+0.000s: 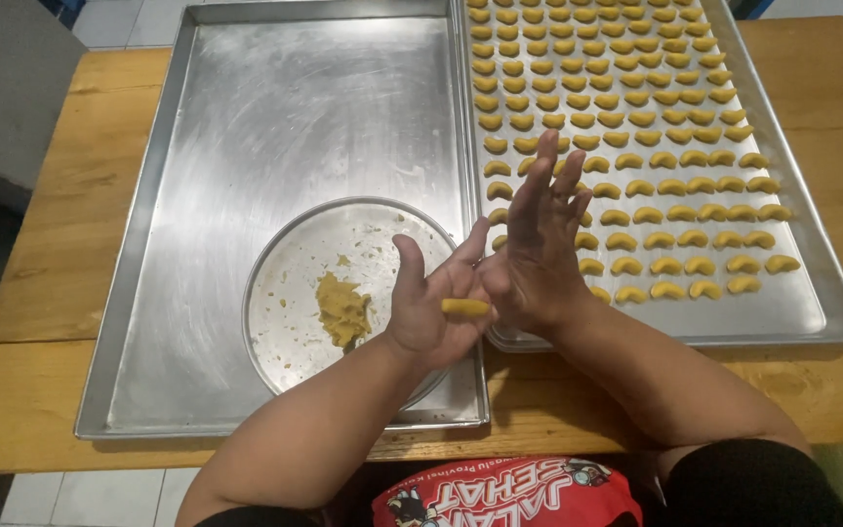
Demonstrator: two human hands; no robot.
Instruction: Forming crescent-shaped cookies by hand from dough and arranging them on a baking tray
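My left hand point(428, 303) lies palm up with a small yellow dough roll point(465, 307) resting on its fingers. My right hand point(539, 244) stands over it, fingers spread and upright, its heel touching the left hand next to the roll. Both hover above the seam between two metal trays. A round metal plate point(290, 263) with a lump of yellow dough point(342, 310) sits in the left tray point(275, 117), just left of my left hand. The right tray point(792, 303) carries several rows of crescent-shaped dough pieces point(656, 185).
Both trays rest side by side on a wooden table point(41, 244). The bottom rows of the right tray have bare metal near its front edge. A tiled floor and a grey wall edge show at the left. My red printed shirt point(509, 498) is at the bottom.
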